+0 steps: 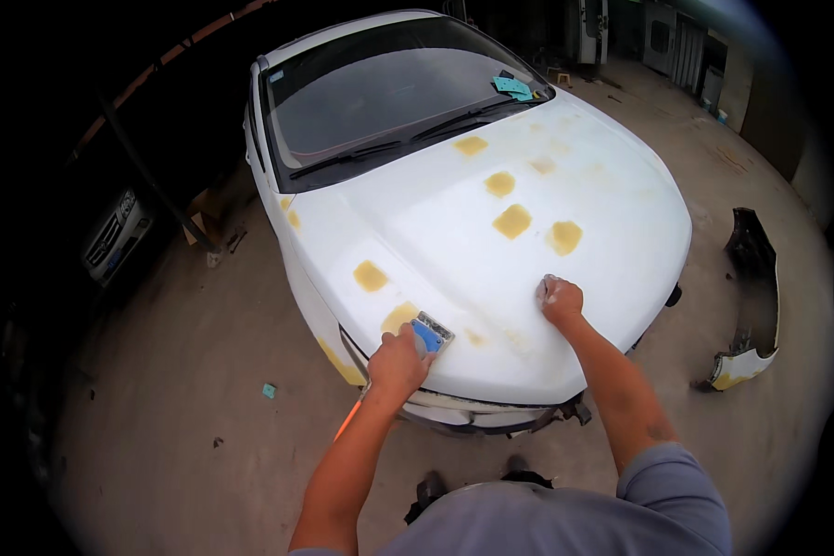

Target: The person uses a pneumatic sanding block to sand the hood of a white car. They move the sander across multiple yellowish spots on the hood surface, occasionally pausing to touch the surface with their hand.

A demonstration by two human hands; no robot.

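Note:
A white car hood (435, 232) fills the middle, dotted with tan filler patches (511, 221). Near its front left corner, my left hand (399, 360) is wrapped round a sander (426, 335) with a blue top and a flat rectangular pad. The pad lies on the hood beside one patch (399, 317). An orange hose (347, 422) runs back along my left forearm. My right hand (560, 298) rests on the hood to the right, its dusty fingers curled into a fist. Whatever those fingers may hold is hidden.
Green sanding sheets (514, 88) lie by the windshield (389, 83). A detached bumper piece (751, 287) is on the floor at right. A small green scrap (269, 391) lies on the floor at left. Another vehicle (118, 236) stands at far left behind a dark post (148, 171).

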